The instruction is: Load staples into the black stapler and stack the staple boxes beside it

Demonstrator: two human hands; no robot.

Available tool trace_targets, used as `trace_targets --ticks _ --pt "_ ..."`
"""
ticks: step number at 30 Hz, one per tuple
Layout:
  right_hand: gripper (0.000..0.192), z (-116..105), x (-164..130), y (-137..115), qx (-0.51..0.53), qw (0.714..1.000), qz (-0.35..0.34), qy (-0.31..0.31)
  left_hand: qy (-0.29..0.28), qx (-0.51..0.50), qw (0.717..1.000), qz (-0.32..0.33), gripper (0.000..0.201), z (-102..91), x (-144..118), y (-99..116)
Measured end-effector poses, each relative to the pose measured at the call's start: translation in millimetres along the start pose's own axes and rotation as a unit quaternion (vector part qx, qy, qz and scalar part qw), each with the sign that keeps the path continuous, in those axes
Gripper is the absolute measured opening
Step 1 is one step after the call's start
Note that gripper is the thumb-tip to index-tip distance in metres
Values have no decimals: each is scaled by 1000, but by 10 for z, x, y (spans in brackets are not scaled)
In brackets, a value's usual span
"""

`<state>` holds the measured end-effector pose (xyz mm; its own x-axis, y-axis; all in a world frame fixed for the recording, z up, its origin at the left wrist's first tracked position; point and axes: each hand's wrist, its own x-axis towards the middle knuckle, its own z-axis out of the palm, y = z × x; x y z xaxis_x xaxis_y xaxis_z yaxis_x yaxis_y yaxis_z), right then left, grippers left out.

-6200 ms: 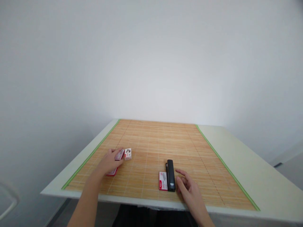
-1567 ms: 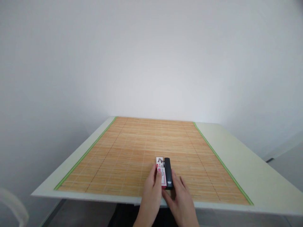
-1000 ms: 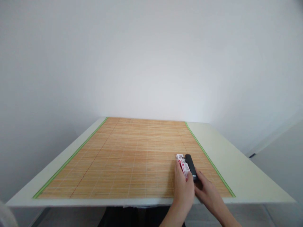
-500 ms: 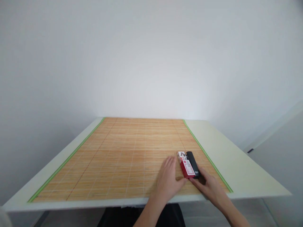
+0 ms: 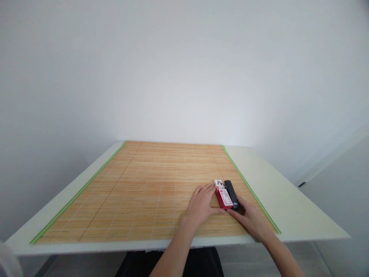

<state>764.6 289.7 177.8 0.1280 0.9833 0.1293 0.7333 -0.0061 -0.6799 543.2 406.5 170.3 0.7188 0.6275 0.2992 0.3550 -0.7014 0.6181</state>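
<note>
A small red-and-white box (image 5: 224,197) lies lengthwise on the bamboo mat (image 5: 138,192), close beside a black stapler (image 5: 231,193). My left hand (image 5: 200,206) is at the box's left side. Its fingertips touch the far left edge and its thumb reaches the near corner, so the hand spans the box. From the right, my right hand (image 5: 252,221) holds the near end of the stapler, fingers along its right side. The right thumb points to the near end of the box. Part of the stapler's near end is hidden by the right hand.
The mat has green-edged sides and covers most of a white table (image 5: 268,184). A plain white wall (image 5: 178,77) rises behind the table. A small dark handle-like piece (image 5: 301,184) shows at the far right. The table's front edge runs just below both hands.
My left hand has come up to the box, and its fingertips now touch the edge. Box and stapler have shifted slightly away from me, with my right hand following; the view also moved a little.
</note>
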Motion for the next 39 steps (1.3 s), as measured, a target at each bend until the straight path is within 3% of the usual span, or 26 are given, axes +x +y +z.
trace_targets --ticks 4,14,24,28,39 --pt "68 -64 -12 0 -14 1000 -14 -22 4 -11 1000 -2 96 -3 22 -44" --pt "65 -57 -54 66 -32 999 -29 -22 -15 -17 1000 4 69 -44 -31 17" --pt "68 -39 -22 72 -19 999 -24 -8 -13 -23 1000 13 71 -54 -21 14" --pt "71 -26 -28 58 -15 1000 -23 2 -10 -35 999 11 64 -63 -27 15" --pt "64 2 -29 42 -2 1000 -29 4 -15 2 1000 8 59 -83 -27 89"
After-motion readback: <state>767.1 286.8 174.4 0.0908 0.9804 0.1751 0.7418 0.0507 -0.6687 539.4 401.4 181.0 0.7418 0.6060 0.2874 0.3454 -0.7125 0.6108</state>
